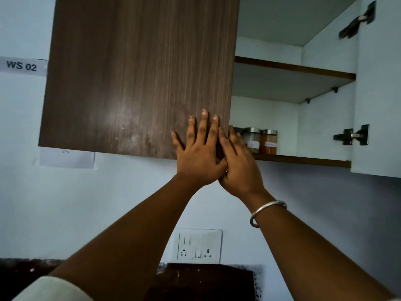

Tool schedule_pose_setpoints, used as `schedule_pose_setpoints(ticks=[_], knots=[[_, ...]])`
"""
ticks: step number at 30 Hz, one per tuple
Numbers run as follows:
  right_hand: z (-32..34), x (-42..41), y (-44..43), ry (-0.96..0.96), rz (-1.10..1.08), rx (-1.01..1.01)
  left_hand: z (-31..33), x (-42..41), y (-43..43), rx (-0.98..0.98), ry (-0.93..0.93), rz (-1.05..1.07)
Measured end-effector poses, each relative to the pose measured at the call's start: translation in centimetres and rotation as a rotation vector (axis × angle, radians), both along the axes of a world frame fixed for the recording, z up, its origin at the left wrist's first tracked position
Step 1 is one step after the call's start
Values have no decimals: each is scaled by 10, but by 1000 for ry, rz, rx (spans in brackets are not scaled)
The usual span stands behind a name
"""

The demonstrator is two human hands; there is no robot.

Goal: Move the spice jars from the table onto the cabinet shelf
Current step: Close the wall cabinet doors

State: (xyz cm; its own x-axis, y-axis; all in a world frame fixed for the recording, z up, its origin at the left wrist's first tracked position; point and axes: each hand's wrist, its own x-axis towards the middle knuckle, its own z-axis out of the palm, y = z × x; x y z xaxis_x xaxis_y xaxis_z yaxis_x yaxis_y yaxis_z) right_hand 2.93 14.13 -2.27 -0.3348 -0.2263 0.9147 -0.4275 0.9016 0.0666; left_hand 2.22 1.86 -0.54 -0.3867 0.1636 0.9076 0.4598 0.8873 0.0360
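Spice jars stand on the lower cabinet shelf [303,159]: a glass jar with a steel lid and pale contents [252,140], and beside it a jar of orange-red powder [269,142]. A third lid [237,130] peeks out behind my right hand. My left hand [198,148] lies flat, fingers spread, on the lower corner of the brown wooden cabinet door [138,72]. My right hand [236,161] touches it at the door's right edge, fingers curled round that edge. Neither hand holds a jar.
The right door [378,94] is swung open, showing two black hinges [352,135]. The upper shelf [295,69] shows nothing on it. Below are a white switch and socket plate [198,246], a dark countertop [206,281] and a "WS 02" label [21,66].
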Motion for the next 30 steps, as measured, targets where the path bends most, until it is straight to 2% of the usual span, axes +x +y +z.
schedule_pose_setpoints(ticks=[8, 15, 22, 30], knots=[[4, -50, 20, -47, -34, 37, -2, -54, 25, 62, 67, 106], [-3, -84, 23, -49, -78, 51, -7, -86, 28, 10, 70, 180], [-4, -93, 22, 32, -167, 61, -7, -91, 28, -8, 65, 175], [-4, -70, 23, -239, -263, 208, -4, -63, 12, -224, -116, 234]])
